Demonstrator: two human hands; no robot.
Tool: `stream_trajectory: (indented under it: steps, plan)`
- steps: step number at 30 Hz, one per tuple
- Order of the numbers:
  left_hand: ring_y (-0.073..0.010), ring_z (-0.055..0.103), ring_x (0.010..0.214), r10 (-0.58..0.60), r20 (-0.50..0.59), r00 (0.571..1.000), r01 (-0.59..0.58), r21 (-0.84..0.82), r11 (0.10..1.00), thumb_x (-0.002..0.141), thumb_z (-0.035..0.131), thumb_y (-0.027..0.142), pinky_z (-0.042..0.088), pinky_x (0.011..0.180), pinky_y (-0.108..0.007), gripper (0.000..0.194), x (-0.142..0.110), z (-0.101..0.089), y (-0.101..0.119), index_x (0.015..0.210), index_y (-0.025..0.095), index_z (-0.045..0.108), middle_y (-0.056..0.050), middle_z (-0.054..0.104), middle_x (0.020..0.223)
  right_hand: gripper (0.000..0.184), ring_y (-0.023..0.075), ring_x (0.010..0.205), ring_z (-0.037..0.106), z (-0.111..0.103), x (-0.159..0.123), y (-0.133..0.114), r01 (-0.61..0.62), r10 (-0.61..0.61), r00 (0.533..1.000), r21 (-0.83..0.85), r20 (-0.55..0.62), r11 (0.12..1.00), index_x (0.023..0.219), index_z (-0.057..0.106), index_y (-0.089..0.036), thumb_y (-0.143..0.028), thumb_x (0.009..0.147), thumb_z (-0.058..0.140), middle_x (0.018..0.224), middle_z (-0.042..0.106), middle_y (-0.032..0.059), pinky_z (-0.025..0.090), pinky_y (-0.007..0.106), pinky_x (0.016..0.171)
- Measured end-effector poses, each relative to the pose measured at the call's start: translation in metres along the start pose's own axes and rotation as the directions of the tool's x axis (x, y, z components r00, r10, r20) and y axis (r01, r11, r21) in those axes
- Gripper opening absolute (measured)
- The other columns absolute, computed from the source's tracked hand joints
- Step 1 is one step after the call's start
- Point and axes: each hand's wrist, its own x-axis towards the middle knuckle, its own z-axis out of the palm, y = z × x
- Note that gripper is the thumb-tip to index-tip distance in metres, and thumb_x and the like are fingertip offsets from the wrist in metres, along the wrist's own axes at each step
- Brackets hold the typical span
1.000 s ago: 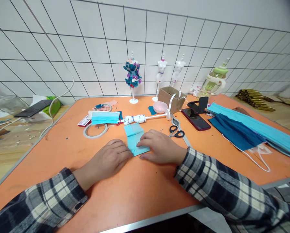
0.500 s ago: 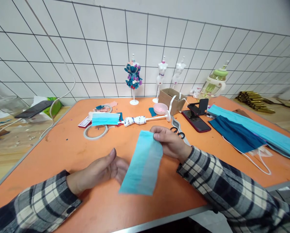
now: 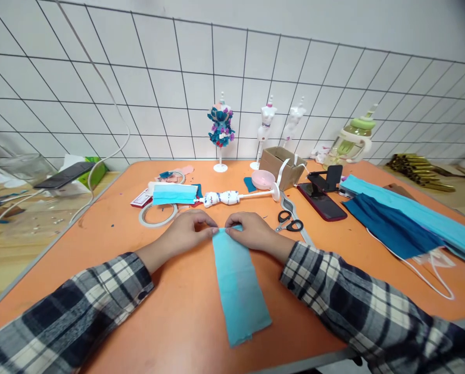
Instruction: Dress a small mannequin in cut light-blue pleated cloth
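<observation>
A light blue strip of fabric (image 3: 240, 291) stretches over the orange table toward me, its near end slightly ragged. At its far edge, my left hand (image 3: 189, 234) pinches the left corner between thumb and forefinger. Just beside it, my right hand (image 3: 251, 231) pinches the same edge, the fingertips of both hands close together. Beyond them lies a small white dress-form stand (image 3: 221, 198) on its side. Black-handled scissors (image 3: 289, 222) rest to the right of my right hand, and a roll of tape (image 3: 158, 214) is behind my left hand.
Pleated blue face masks (image 3: 392, 226) lie at the right, beside a phone (image 3: 321, 201). Behind stand a cardboard box (image 3: 281, 166), a pink bowl (image 3: 263, 179), a decorated dress form (image 3: 221, 127) and a bottle (image 3: 351, 140). The orange table (image 3: 170, 322) has a metal edge.
My left hand has moved up and right and taken hold of the fabric's far edge. The strip, earlier held up by my right hand alone, now extends toward me from both hands.
</observation>
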Motion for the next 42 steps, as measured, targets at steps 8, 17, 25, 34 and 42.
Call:
stream_trajectory:
  steps: [8,17,25,34,42]
  plan:
    - [-0.0240,0.071,0.088,0.012,0.063,0.998,-0.010,-0.032,0.999,0.083,0.067,0.047,0.053,0.081,-0.034,0.026,0.005,0.006,-0.003,0.085,0.023,0.077,-0.004,0.079,0.092,0.015,0.0190,0.091,0.067,0.002,-0.001,0.003,0.005,-0.005,1.000,-0.137,0.000,0.991,0.092,0.074,-0.021,-0.025,0.086,0.061,0.097,0.076,0.0016,0.043,0.028,0.074]
    - [-0.0256,0.067,0.093,0.151,-0.012,0.988,-0.143,0.246,0.959,0.088,0.064,0.036,0.041,0.092,-0.042,0.017,-0.001,0.009,-0.005,0.083,0.024,0.074,-0.003,0.079,0.091,0.021,0.0227,0.103,0.057,-0.008,-0.011,0.005,0.115,-0.140,0.990,-0.408,-0.031,0.906,0.107,0.074,-0.023,-0.029,0.088,0.069,0.106,0.071,0.0042,0.039,0.033,0.087]
    - [-0.0237,0.066,0.086,0.320,0.107,0.941,-0.332,0.463,0.822,0.098,0.057,0.030,0.033,0.081,-0.041,0.019,-0.007,0.004,0.000,0.090,0.023,0.074,-0.003,0.078,0.089,0.010,0.0205,0.089,0.058,-0.012,-0.013,0.006,0.169,-0.184,0.982,-0.569,0.032,0.805,0.096,0.073,-0.021,-0.023,0.093,0.063,0.092,0.071,0.0039,0.034,0.032,0.074]
    - [-0.0244,0.060,0.085,0.485,0.292,0.825,-0.544,0.644,0.538,0.102,0.043,0.013,0.033,0.076,-0.042,0.028,-0.009,0.000,0.011,0.092,0.020,0.069,-0.006,0.073,0.084,0.018,0.0230,0.088,0.054,-0.022,-0.023,0.001,0.372,-0.286,0.928,-0.667,0.241,0.646,0.090,0.070,-0.016,-0.013,0.096,0.053,0.091,0.070,0.0099,0.032,0.035,0.071]
    - [-0.0260,0.060,0.089,0.491,0.296,0.819,-0.572,0.490,0.658,0.099,0.047,0.028,0.036,0.085,-0.046,0.026,-0.014,-0.009,0.020,0.092,0.024,0.072,-0.007,0.074,0.090,0.020,0.0251,0.091,0.056,-0.024,-0.029,-0.005,0.283,-0.244,0.958,-0.635,0.151,0.719,0.096,0.072,-0.017,-0.031,0.097,0.058,0.089,0.071,0.0109,0.036,0.036,0.075]
